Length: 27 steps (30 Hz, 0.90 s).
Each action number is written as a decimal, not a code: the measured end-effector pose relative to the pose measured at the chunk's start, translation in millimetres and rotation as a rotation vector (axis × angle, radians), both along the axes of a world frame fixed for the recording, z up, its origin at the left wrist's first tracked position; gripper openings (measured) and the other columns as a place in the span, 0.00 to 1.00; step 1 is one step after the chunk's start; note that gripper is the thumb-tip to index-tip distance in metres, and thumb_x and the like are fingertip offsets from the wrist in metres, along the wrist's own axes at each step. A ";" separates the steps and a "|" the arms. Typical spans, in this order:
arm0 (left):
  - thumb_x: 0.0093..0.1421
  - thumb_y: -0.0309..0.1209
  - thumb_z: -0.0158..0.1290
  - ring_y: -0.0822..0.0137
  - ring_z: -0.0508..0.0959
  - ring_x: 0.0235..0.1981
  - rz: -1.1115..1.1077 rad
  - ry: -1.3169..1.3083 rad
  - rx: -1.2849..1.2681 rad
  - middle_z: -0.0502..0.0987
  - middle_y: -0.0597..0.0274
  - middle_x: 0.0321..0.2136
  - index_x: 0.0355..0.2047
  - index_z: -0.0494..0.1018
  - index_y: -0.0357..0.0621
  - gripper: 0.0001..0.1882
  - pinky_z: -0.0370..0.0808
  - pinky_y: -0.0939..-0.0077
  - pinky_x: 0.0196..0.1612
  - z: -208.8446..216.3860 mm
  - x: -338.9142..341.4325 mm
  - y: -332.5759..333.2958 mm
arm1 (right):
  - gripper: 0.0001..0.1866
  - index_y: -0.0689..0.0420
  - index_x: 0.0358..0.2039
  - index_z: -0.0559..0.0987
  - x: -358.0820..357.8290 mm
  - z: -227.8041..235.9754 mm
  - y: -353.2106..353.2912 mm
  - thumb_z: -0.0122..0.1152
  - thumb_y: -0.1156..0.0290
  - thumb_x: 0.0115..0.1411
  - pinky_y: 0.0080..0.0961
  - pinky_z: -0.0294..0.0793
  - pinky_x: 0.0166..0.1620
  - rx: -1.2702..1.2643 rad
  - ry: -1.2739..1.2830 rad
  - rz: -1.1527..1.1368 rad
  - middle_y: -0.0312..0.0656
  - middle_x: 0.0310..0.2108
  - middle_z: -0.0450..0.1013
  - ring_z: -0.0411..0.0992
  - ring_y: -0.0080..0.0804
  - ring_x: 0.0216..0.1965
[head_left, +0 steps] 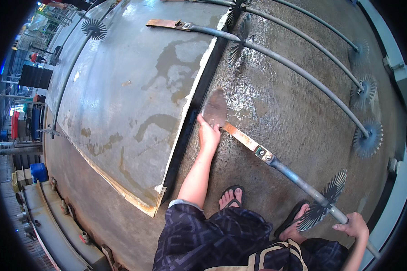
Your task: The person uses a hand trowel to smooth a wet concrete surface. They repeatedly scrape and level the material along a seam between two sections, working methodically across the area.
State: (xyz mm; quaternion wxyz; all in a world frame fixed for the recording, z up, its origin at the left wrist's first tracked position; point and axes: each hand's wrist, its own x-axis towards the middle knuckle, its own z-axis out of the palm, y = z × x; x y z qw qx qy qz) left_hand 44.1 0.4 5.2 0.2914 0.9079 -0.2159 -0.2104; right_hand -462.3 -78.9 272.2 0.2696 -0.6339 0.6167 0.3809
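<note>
My left hand (pixel 209 135) reaches forward and is closed on a flat, leaf-shaped, brownish-grey piece (pixel 215 108); motion blurs it, and its kind cannot be made out. Beside that hand is the end of a copper strip (pixel 239 136), bolted to a grey metal rod (pixel 298 178). At the lower right, my right hand (pixel 353 226) is wrapped round this rod near its other end. A round, fanned metal brush-like disc (pixel 323 203) sits on the rod between the bolts and my right hand. The rod slants across in front of my feet.
Similar rods with fanned discs lie ahead, one (pixel 298 67) with a copper end on the grey sheet (pixel 117 81). That raised sheet has a dark edge (pixel 185 131). The concrete floor (pixel 276 108) is wet. A metal tank (pixel 54 226) stands at left, a white frame (pixel 400 198) at right.
</note>
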 end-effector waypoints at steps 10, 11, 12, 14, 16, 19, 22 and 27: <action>0.53 0.28 0.55 0.38 0.75 0.40 0.021 0.022 0.014 0.74 0.32 0.34 0.59 0.42 0.39 0.40 0.70 0.54 0.44 3.5 -2.3 -1.6 | 0.28 0.66 0.19 0.77 7.9 1.7 0.2 0.74 0.51 0.32 0.37 0.70 0.30 -0.012 0.008 0.014 0.55 0.14 0.68 0.72 0.49 0.21; 0.52 0.27 0.56 0.39 0.74 0.40 -0.025 -0.027 -0.009 0.74 0.32 0.35 0.58 0.43 0.38 0.39 0.70 0.55 0.45 3.6 -9.7 2.6 | 0.28 0.66 0.19 0.77 8.5 1.9 -0.2 0.74 0.51 0.32 0.37 0.70 0.30 -0.006 0.013 0.020 0.55 0.15 0.69 0.72 0.49 0.22; 0.52 0.28 0.56 0.39 0.74 0.40 -0.013 -0.023 -0.047 0.73 0.31 0.36 0.58 0.43 0.38 0.40 0.70 0.55 0.45 -0.1 -7.1 2.2 | 0.28 0.66 0.19 0.77 9.4 2.0 -1.0 0.74 0.52 0.32 0.37 0.70 0.30 0.001 0.018 0.026 0.55 0.15 0.69 0.73 0.49 0.22; 0.52 0.28 0.57 0.38 0.74 0.40 0.012 -0.016 -0.124 0.73 0.31 0.37 0.58 0.42 0.38 0.41 0.70 0.55 0.45 -7.4 3.5 -1.9 | 0.27 0.66 0.20 0.77 10.5 2.3 -1.9 0.74 0.52 0.32 0.37 0.70 0.31 0.005 0.024 0.029 0.55 0.16 0.69 0.73 0.49 0.23; 0.51 0.27 0.57 0.39 0.74 0.41 0.039 0.020 -0.057 0.73 0.31 0.37 0.58 0.43 0.39 0.41 0.70 0.54 0.46 -6.8 1.1 -1.8 | 0.27 0.66 0.20 0.77 11.1 2.9 -1.5 0.74 0.52 0.32 0.37 0.71 0.31 0.000 0.026 0.024 0.55 0.16 0.70 0.73 0.50 0.23; 0.51 0.27 0.57 0.39 0.74 0.42 -0.008 0.054 0.004 0.73 0.32 0.37 0.58 0.44 0.37 0.40 0.69 0.55 0.46 4.1 -12.9 -3.9 | 0.27 0.66 0.20 0.77 10.0 3.6 -0.7 0.75 0.52 0.31 0.37 0.71 0.31 -0.017 0.006 0.035 0.55 0.16 0.70 0.73 0.50 0.23; 0.51 0.28 0.58 0.39 0.74 0.41 0.068 -0.047 -0.133 0.73 0.31 0.37 0.59 0.43 0.39 0.42 0.69 0.55 0.46 -20.3 8.0 2.6 | 0.27 0.66 0.20 0.77 14.1 3.1 -1.9 0.74 0.52 0.32 0.36 0.71 0.31 -0.006 0.007 0.042 0.55 0.17 0.70 0.73 0.50 0.24; 0.52 0.28 0.57 0.39 0.74 0.41 0.038 0.074 -0.069 0.73 0.32 0.38 0.57 0.45 0.38 0.38 0.69 0.55 0.46 -6.4 -2.4 0.6 | 0.27 0.66 0.19 0.77 7.8 1.9 -0.2 0.74 0.52 0.32 0.37 0.71 0.31 -0.005 0.019 0.040 0.55 0.17 0.70 0.73 0.50 0.24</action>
